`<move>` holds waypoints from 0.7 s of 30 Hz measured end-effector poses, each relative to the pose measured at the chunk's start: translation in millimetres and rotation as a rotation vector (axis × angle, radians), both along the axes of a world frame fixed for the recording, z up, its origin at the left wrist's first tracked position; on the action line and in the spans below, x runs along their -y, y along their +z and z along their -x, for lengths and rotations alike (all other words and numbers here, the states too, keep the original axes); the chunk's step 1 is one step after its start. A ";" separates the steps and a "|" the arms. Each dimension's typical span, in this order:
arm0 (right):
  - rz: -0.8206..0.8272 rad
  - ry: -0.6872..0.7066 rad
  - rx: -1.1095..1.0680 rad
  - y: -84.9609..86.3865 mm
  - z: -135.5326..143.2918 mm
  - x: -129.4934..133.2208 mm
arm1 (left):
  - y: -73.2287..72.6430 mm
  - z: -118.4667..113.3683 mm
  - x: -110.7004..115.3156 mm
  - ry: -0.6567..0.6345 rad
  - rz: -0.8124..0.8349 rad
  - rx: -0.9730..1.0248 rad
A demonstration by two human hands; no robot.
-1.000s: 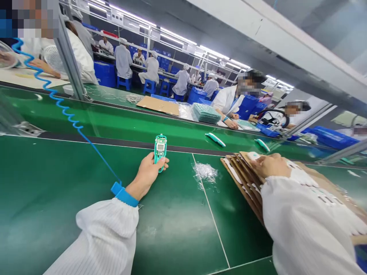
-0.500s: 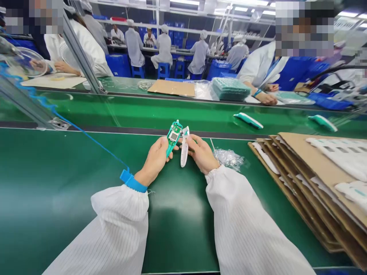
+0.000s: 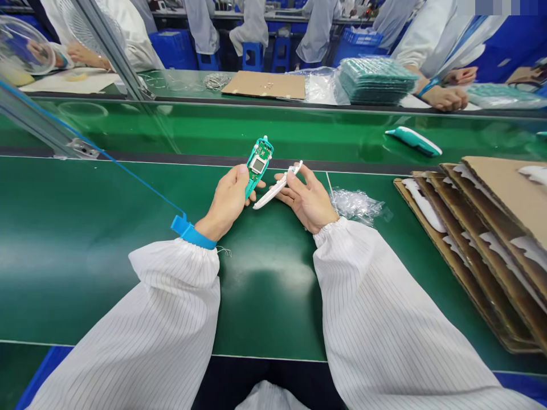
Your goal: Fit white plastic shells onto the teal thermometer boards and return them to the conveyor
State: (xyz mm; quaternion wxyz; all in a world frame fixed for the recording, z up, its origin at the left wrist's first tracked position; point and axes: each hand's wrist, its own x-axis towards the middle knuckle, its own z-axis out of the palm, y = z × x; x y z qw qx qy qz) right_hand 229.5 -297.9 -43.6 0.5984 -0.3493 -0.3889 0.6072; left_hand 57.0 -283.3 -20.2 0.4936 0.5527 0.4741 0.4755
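Observation:
My left hand (image 3: 228,196) grips a teal half casing (image 3: 258,166) with a green circuit board and a small grey display, likely of a handheld thermometer-shaped device. It is tilted, its narrow tip pointing away from me. In my right hand (image 3: 308,196) is a white cover shell (image 3: 277,187), held slanted between thumb and fingers, its lower end toward the left. The two parts are apart, side by side above the green bench (image 3: 265,273). A blue wrist strap (image 3: 193,232) with a cord is around my left wrist.
Crumpled clear plastic (image 3: 358,205) lies right of my right hand. Stacked cardboard sheets (image 3: 465,250) with white parts between them fill the right side. A closed teal-and-white device (image 3: 413,140) lies on the green conveyor (image 3: 205,128). Across it, a co-worker's hands (image 3: 448,97) rest near stacked green packs (image 3: 378,81).
The white shell has turned from nearly upright to a slant, its lower end swinging left, and stands further from the teal casing. The view has tipped down.

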 end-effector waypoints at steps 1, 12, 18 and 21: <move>-0.005 -0.004 0.010 -0.1 -0.6 0.1 | 0.0 -0.2 -0.4 0.006 0.001 0.002; -0.008 -0.035 0.159 0.5 -4.2 -0.3 | 2.5 -6.7 1.4 0.012 0.034 -0.025; -0.076 0.018 0.242 -1.9 -12.1 -3.2 | 1.4 -4.9 -4.7 0.003 0.003 -0.073; -0.069 0.006 0.253 2.4 -12.1 1.4 | 1.2 -3.4 -5.8 0.010 0.025 -0.075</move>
